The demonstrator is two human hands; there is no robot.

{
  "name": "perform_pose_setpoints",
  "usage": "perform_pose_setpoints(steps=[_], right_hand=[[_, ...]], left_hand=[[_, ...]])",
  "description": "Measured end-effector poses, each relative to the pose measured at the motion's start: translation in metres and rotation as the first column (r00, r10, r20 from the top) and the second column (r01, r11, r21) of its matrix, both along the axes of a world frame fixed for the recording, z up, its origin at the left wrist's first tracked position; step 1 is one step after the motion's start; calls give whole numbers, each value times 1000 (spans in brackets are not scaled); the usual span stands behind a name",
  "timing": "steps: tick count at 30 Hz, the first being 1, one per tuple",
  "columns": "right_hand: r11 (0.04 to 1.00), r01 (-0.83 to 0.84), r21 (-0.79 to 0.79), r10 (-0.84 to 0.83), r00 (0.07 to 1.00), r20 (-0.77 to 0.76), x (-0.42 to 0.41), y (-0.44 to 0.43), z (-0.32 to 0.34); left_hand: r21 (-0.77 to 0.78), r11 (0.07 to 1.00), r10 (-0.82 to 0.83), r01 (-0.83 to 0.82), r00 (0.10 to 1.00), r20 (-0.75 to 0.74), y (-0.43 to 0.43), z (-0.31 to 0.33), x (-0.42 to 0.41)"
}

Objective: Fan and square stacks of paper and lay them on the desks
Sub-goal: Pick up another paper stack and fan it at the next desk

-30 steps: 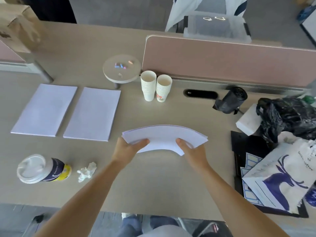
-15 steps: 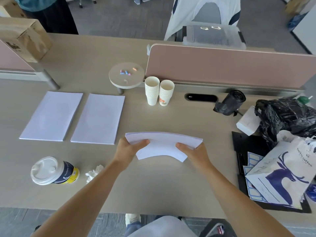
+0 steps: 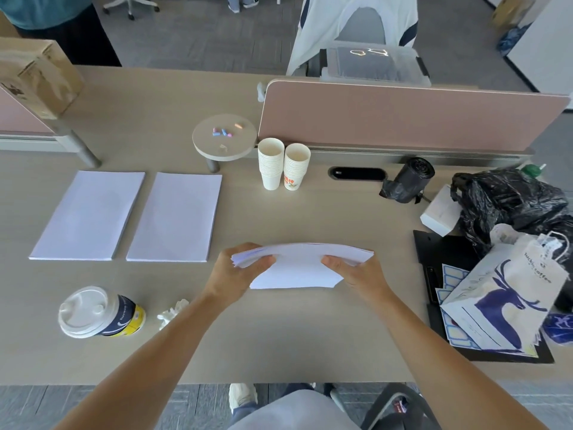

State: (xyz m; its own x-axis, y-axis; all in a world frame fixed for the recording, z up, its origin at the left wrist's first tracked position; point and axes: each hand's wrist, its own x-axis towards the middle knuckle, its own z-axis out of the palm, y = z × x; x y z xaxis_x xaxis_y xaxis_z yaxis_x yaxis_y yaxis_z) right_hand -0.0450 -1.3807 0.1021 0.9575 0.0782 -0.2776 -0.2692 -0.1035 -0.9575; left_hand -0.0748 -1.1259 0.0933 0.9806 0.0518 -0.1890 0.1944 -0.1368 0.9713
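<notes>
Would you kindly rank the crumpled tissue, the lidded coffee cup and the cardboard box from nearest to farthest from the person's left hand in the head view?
From the left hand:
1. Crumpled tissue, just left of the wrist.
2. Lidded coffee cup, farther left by the front edge.
3. Cardboard box, at the far left.
</notes>
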Motion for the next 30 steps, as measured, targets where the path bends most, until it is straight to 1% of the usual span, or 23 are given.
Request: perform_pose_setpoints(steps=[2, 4, 8, 11, 15, 18, 20, 23, 28, 30], right_hand=[[1000, -8, 18, 8, 1000, -12, -3, -1, -1], [999, 0, 40, 0, 1000, -12, -7, -2, 1], [998, 8, 63, -8, 1000, 2, -11, 0, 3], [996, 7, 91, -10, 1000, 26, -13, 2, 4], [994, -5, 110, 5, 1000, 3, -17, -3, -2], [992, -35, 123, 33, 999, 20, -19, -5, -3], [987, -29, 155, 25, 999, 25, -20, -4, -3], [980, -6, 201, 6, 1000, -1, -19, -2, -3], [984, -39, 176, 37, 999, 18, -21, -4, -8], [988, -67, 139, 65, 998, 17, -22, -6, -12]], left_hand=[[135, 991, -21, 25, 999, -29, 4, -3, -3], [196, 980, -16, 28, 998, -65, 6, -5, -5], [171, 983, -62, 73, 996, -71, 5, -4, -5], [117, 992, -46, 53, 997, -65, 3, -3, -5], [195, 978, -59, 72, 996, -72, 8, -9, -8], [251, 965, -73, 76, 997, -21, 8, -8, -13], [261, 961, -90, 92, 996, -18, 7, -6, -15], [214, 973, -70, 84, 995, -73, 7, -6, -15], [32, 999, 5, -3, 998, -59, 1, -2, -15], [9, 1000, 18, -18, 998, -61, 0, -5, -16]])
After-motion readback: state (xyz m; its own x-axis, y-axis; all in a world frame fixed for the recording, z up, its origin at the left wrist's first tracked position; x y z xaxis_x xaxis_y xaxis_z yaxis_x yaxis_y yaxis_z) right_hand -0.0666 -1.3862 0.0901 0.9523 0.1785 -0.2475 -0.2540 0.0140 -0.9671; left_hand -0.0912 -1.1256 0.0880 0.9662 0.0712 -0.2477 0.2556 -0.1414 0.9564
